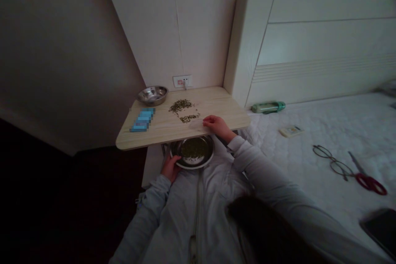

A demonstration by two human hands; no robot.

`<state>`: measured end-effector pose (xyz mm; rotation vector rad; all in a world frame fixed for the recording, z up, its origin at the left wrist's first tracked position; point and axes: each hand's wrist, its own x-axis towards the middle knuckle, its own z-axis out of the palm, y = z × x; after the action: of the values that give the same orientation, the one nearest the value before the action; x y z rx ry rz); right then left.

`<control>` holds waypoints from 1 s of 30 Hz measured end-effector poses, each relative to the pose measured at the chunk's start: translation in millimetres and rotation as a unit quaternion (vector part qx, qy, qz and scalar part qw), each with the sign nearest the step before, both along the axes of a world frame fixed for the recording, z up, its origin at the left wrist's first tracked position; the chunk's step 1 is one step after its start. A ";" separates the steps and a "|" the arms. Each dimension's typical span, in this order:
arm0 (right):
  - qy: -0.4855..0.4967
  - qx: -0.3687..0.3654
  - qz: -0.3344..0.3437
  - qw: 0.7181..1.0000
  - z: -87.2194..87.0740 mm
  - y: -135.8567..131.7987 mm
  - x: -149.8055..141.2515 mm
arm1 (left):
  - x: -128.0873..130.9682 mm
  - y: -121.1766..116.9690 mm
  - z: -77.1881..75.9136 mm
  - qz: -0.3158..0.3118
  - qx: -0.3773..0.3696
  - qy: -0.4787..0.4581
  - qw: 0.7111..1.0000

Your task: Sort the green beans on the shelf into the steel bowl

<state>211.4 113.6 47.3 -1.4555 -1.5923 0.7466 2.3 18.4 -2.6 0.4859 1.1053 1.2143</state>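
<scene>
My left hand [170, 168] is closed on the rim of a metal bowl [201, 162], held in my lap just under the table's front edge. Small green beans, like mung beans [194, 147], cover much of its bottom. Above the tabletop, my right hand [215, 124] is pinched round a thin, pale, see-through piece [196, 123], whose kind I cannot make out. Just beyond it lies a short row of green beans [189, 118]. Farther back a larger heap of beans [182, 106] is spread on the wood.
The small wooden table [163, 134] carries a second metal bowl [152, 95] and a blurred blue item [142, 120]. On the bed at right lie a green bottle [268, 107], a pale remote-like object [291, 131], glasses [334, 163], red-handled scissors [369, 182] and a dark phone [382, 229].
</scene>
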 end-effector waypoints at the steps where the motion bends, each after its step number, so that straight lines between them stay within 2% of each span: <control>1: -0.015 0.001 -0.010 1.000 0.7 1.0 -0.8 | -0.1 -0.1 0.0 0.000 0.002 -0.001 1.000; 9: -0.120 -0.006 -0.077 0.990 4.3 9.7 -3.9 | 0.0 -2.5 4.1 0.002 0.000 -0.002 1.000; 15: -0.175 -0.034 -0.090 0.980 6.7 15.3 10.7 | 0.6 -2.6 5.5 0.010 -0.002 -0.003 1.000; 22: -0.227 -0.050 -0.085 0.969 19.9 31.5 35.7 | 1.6 -4.1 9.0 -0.001 -0.004 0.010 1.000; 30: -0.273 -0.027 -0.039 0.961 39.3 55.9 42.1 | 0.1 -3.7 7.3 0.006 0.004 0.009 1.000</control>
<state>253.5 169.5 86.6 -1.8618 -1.9112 0.3545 2.4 14.8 4.7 0.4965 1.1212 1.2277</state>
